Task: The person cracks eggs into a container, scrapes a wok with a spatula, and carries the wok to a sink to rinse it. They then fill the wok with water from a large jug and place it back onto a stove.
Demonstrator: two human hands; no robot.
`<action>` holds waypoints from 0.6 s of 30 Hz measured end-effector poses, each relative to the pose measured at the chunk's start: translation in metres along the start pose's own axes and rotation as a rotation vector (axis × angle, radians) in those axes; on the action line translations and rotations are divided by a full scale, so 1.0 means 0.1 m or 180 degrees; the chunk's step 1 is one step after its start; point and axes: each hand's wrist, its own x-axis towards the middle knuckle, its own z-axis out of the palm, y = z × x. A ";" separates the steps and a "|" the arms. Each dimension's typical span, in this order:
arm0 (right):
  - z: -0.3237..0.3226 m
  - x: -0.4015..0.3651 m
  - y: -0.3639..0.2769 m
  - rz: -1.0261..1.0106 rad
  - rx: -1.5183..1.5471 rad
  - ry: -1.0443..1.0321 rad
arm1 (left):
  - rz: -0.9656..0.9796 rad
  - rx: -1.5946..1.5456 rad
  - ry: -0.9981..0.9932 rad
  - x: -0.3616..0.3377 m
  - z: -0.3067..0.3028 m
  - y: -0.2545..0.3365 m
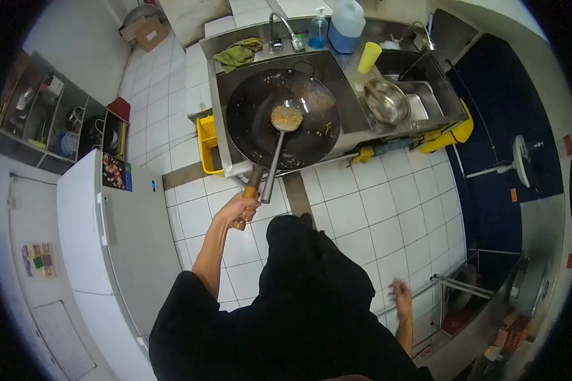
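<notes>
My left hand (240,208) is wrapped round the wooden handle of a large dark wok (248,127). The wok sits over the left sink basin, with food scraps stuck to its inside. A metal ladle (274,162) lies in it, its bowl holding liquid and orange-yellow bits. Its long handle crosses the wok's near rim beside my left hand. Low on the right, my right hand (400,297) hangs away from the sink, slightly blurred. Its fingers are loosely bent and apart, with nothing visible in them.
A steel bowl (388,101) sits in the right basin, near a yellow-green cup (369,58). Behind are a faucet (285,28), a soap bottle (318,28), a blue jug (346,25) and a green cloth (238,54). A yellow basket (208,143) and white fridge (130,241) stand left.
</notes>
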 end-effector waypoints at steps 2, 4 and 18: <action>0.32 0.53 -1.43 -0.0469 -0.0388 -0.0334 | -0.0114 -0.0042 -0.0016 0.30 -0.11 0.16; 0.80 0.93 -2.59 -0.0985 -0.0522 -0.0700 | -0.0203 -0.0071 -0.0065 0.60 -0.20 0.38; 4.11 4.46 -6.16 -0.1773 0.0538 -0.1681 | -0.0914 0.0377 -0.0591 2.14 -1.02 1.36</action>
